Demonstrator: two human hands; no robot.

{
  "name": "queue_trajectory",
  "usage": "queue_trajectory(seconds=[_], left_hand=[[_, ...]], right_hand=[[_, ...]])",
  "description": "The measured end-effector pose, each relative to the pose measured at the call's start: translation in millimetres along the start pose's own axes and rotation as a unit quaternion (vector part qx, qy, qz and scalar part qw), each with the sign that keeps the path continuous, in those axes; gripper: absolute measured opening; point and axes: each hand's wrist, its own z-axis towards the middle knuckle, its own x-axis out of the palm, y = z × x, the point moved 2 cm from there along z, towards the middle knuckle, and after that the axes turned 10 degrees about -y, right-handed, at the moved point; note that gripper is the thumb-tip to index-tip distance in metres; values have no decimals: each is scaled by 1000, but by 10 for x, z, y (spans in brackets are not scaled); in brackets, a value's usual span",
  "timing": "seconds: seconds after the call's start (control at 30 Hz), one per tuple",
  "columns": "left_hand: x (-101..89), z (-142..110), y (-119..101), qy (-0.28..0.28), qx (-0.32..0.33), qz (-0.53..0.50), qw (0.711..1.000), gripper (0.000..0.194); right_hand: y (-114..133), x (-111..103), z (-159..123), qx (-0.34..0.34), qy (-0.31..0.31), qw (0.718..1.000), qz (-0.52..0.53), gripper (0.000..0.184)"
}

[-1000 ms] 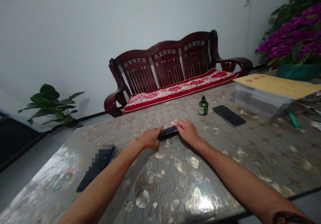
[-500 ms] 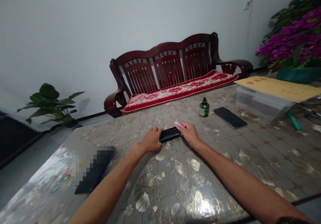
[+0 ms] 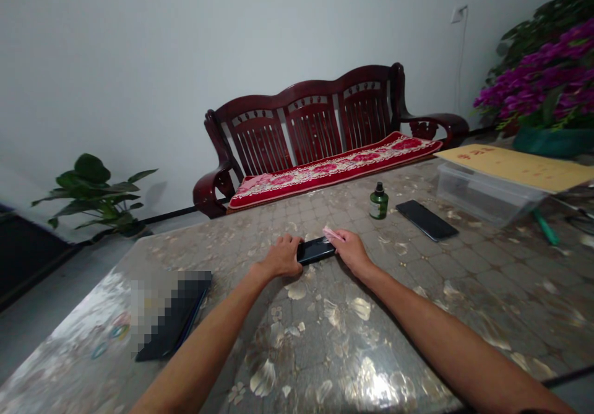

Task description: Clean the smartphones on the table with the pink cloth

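Between my hands a dark smartphone (image 3: 316, 250) lies over the patterned tabletop (image 3: 297, 327). My left hand (image 3: 284, 257) grips its left end, thumb on the near side and fingers along the far side. At its right end my right hand (image 3: 351, 250) is closed on a small pink cloth (image 3: 331, 234), which touches or hovers just over the phone; I cannot tell which. Beyond my right hand stands a green bottle (image 3: 378, 202) with a black cap. A second dark phone (image 3: 427, 220) lies flat to the right of the bottle.
A clear plastic box (image 3: 482, 192) with a yellow sheet (image 3: 520, 165) on top stands at the right, a green-handled tool (image 3: 546, 227) beside it. A dark, partly blurred flat object (image 3: 179, 321) lies left of my left forearm. Behind the table is a wooden bench (image 3: 306, 123).
My left hand has shifted its grip on the phone, and the phone has tilted so that more of its face shows. The pink cloth has moved slightly right with my right hand.
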Motion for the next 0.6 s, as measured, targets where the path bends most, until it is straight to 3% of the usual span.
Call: queue_trajectory(seconds=[0.6], left_hand=[[-19, 87, 79, 70, -34, -22, 997, 83]], right_hand=[[-2, -19, 2, -5, 9, 999, -34, 41]])
